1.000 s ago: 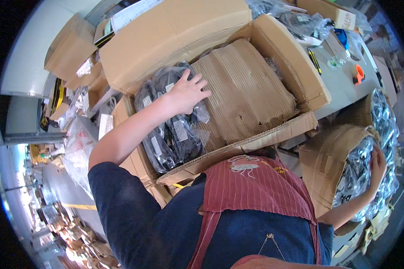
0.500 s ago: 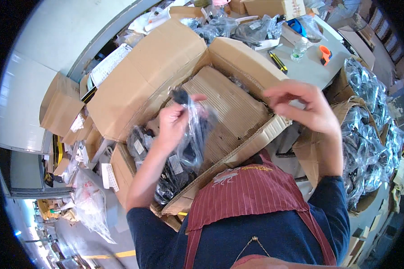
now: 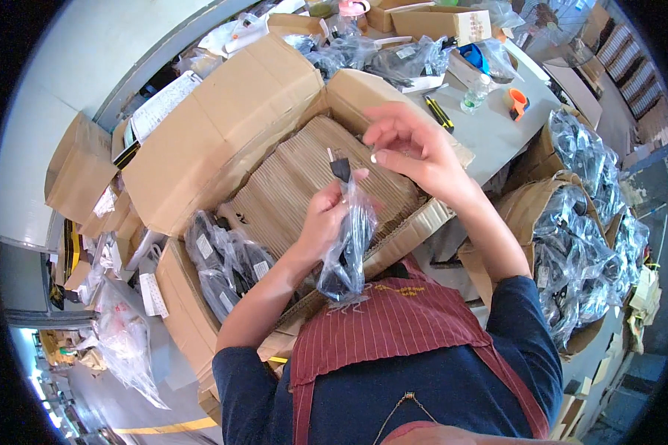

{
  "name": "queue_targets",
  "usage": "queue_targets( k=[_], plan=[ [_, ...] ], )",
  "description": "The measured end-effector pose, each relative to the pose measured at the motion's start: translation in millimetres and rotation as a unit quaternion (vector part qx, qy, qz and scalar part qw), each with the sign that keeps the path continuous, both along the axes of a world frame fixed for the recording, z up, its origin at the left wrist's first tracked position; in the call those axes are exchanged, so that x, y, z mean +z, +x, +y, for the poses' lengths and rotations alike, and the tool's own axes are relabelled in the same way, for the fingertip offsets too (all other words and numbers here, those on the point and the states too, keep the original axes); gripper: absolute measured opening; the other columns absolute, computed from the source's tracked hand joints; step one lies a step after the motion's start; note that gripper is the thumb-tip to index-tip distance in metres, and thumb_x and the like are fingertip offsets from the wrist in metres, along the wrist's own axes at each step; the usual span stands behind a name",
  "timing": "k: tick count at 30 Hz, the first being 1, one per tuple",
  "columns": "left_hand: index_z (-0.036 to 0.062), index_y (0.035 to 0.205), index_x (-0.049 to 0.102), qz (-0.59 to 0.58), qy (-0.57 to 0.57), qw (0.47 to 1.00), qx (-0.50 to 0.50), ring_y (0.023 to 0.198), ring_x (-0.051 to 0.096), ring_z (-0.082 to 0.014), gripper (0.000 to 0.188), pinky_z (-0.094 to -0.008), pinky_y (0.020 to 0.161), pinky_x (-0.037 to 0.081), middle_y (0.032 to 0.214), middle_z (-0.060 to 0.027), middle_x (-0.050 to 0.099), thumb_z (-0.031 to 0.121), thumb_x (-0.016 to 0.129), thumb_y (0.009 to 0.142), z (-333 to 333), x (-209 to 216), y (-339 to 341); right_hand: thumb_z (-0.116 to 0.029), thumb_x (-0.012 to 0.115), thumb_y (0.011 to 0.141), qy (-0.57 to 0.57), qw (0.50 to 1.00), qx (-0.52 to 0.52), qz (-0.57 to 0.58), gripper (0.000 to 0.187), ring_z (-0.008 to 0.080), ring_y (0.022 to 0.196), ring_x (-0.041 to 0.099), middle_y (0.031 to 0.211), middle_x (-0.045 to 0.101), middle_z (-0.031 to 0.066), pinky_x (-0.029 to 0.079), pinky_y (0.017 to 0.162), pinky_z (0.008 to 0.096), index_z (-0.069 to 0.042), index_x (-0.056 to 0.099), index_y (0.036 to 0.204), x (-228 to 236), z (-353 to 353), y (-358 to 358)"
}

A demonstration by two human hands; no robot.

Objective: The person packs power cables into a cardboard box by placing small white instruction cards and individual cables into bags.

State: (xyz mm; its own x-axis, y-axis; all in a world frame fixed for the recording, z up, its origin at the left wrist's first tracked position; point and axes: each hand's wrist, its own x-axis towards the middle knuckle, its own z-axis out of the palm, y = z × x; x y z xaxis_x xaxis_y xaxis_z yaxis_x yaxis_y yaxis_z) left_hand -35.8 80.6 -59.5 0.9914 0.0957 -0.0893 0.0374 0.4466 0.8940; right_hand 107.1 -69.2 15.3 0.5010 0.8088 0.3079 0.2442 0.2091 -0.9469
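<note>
My left hand (image 3: 325,222) is closed around a power cord (image 3: 350,245) in a clear plastic bag. Its black plug (image 3: 341,169) sticks out above my fingers with the metal prongs up, and the bagged coil hangs down in front of my apron. Just to the right, my right hand (image 3: 412,144) hovers with fingers loosely curled and apart, holding nothing I can see; a small white spot shows at its thumb tip. Below both hands stands an opened cardboard box (image 3: 223,141). Inside it lie a corrugated cardboard sheet (image 3: 278,178) and several more bagged cords (image 3: 226,256) at the left.
At the right, cardboard cartons hold many bagged cords (image 3: 575,245). Behind the box, the grey table carries yellow-black cutters (image 3: 438,113), a clear bottle (image 3: 476,93), an orange tape dispenser (image 3: 518,104) and more plastic-wrapped items (image 3: 408,61). A plastic bag (image 3: 130,337) hangs at the left.
My left hand has moved right with the bagged cord, whose plug now points up clearly. My right hand has come left and up, closer to the plug.
</note>
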Motion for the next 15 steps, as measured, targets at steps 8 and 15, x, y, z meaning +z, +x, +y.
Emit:
queue_targets(
  k=[8,15],
  plan=[
    [0.003,0.143,0.034,-0.021,-0.014,0.988,-0.152,0.103,0.066,-0.0246,0.05,-0.038,0.092,0.055,0.125,-0.0241,0.062,-0.001,0.043,0.094,2,14,-11,-0.018,0.073,0.08,0.026,0.971,0.072,-0.226,0.071,0.029,0.137,0.039,0.146,0.043,0.0161,0.028,0.115,0.0421,-0.005,0.044,0.144,-31,22,8],
    [0.0021,0.134,0.044,0.076,-0.169,0.981,-0.055,0.1,0.066,-0.0263,0.04,-0.0424,0.09,0.054,0.116,-0.0198,0.064,0.03,0.044,0.105,8,34,-27,-0.02,0.074,0.081,-0.01,0.942,-0.028,-0.335,0.033,0.0374,0.14,0.033,0.146,0.044,0.0166,0.027,0.114,0.0494,-0.008,0.062,0.109,-48,29,-6]
  ],
)
